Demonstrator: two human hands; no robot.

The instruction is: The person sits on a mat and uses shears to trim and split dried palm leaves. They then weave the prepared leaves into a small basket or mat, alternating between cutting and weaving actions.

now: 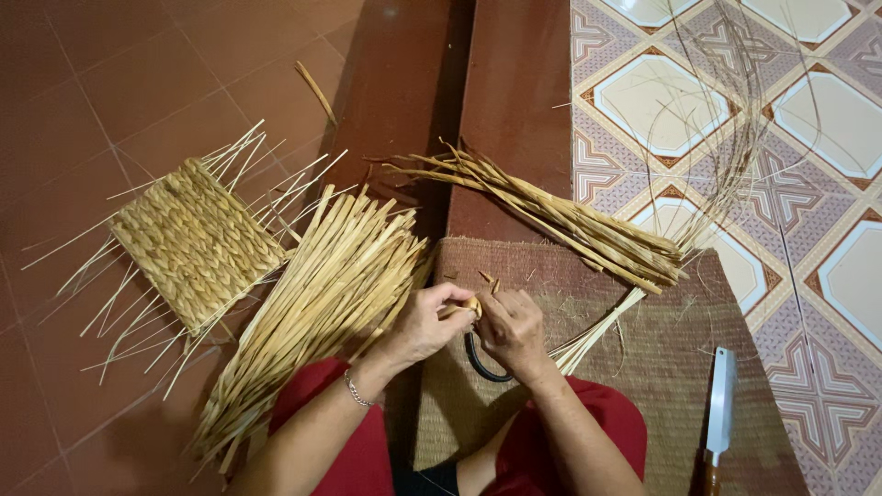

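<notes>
My left hand (424, 323) and my right hand (511, 332) meet in front of me, both pinching the end of a pale straw strand (471, 304). A black curved handle (480, 362) shows under my right hand; what it belongs to is hidden. A large bundle of flat straw strips (317, 303) lies fanned out just left of my left hand. A second bundle of twisted straw (560, 219) lies beyond my hands. A few pale stalks (597, 332) run out from under my right hand.
A half-woven rectangular straw panel (195, 241) with loose thin stalks lies on the red floor at left. I sit on a brown woven mat (661, 349). A knife with a pale blade (718, 409) rests on the mat at right. Patterned tiles (827, 119) lie beyond.
</notes>
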